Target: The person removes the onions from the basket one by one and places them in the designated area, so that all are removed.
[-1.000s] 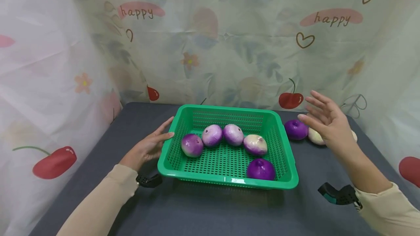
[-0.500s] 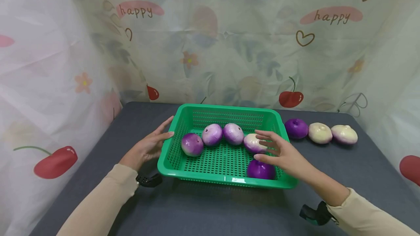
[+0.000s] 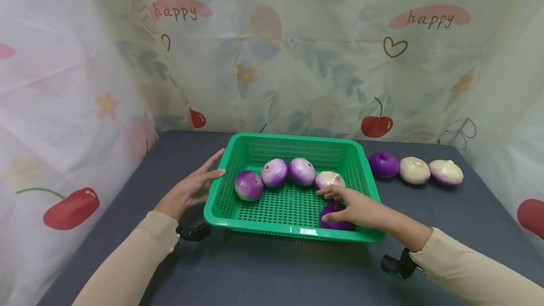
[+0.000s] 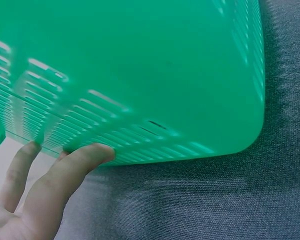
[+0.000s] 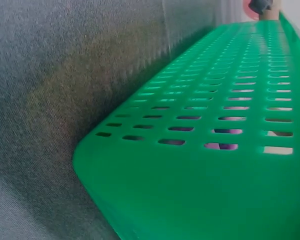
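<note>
A green perforated plastic basket (image 3: 297, 233) stands on the dark table with several onions inside. My left hand (image 3: 189, 190) touches its left side with extended fingers; the left wrist view has the fingertips (image 4: 102, 151) against the slotted wall (image 4: 140, 65). My right hand (image 3: 361, 208) reaches over the basket's right rim. Its thumb overlaps the front of a dark purple onion (image 3: 342, 225), while the other fingers bend loosely above its far side. A pale onion (image 3: 329, 179) lies just behind these fingers. The right wrist view shows the basket's outer wall (image 5: 190, 190), not the hand.
Two whitish-purple onions (image 3: 274, 173) (image 3: 302, 172) and a purple-and-green one (image 3: 249, 185) lie inside at the middle and left. Outside, right of the basket, a dark purple onion (image 3: 384, 165) and two pale ones (image 3: 414, 170) (image 3: 446, 172) stand in a row. A printed curtain (image 3: 293, 84) encloses the table.
My right hand has moved left and down from above the onions outside to over the dark purple onion in the basket. The left hand stays at the basket's side.
</note>
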### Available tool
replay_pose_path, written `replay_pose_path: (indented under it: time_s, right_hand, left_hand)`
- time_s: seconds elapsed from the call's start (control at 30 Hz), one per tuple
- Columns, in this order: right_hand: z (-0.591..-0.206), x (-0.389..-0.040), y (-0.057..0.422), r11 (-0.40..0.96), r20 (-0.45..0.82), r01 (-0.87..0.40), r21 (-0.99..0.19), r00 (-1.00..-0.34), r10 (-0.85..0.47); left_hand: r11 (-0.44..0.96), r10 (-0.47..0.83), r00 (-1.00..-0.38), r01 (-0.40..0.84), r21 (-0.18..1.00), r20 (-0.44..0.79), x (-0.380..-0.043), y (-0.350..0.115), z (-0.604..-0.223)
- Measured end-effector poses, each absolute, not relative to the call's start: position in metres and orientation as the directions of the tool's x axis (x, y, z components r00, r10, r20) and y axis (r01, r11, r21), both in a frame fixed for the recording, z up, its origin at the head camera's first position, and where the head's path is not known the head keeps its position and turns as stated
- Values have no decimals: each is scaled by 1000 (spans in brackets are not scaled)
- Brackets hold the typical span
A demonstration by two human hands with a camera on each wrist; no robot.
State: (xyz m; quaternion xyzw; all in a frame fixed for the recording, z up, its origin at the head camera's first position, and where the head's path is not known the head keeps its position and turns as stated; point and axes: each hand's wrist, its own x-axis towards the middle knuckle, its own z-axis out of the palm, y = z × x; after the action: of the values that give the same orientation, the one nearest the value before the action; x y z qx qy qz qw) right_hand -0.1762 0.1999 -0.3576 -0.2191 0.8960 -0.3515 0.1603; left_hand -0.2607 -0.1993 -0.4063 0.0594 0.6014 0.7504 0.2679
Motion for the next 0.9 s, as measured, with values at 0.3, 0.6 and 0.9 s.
replay_pose_path:
  time_s: [0.3,0.6,0.9]
  right_hand:
    - [-366,-182,195,653,-227,-224,-723,-816,-531]
    - [-377,-187,190,659,-226,-253,-708,-803,-551]
    - [-379,-187,190,635,-256,-240,-735,-768,-587]
  left_hand:
    - [-127,469,-852,-326,937,-232,-260,-199,-405]
    - [-133,468,-853,-326,936,-230,-261,-197,-405]
    - [-132,466,-854,-325,936,-231,-259,-198,-404]
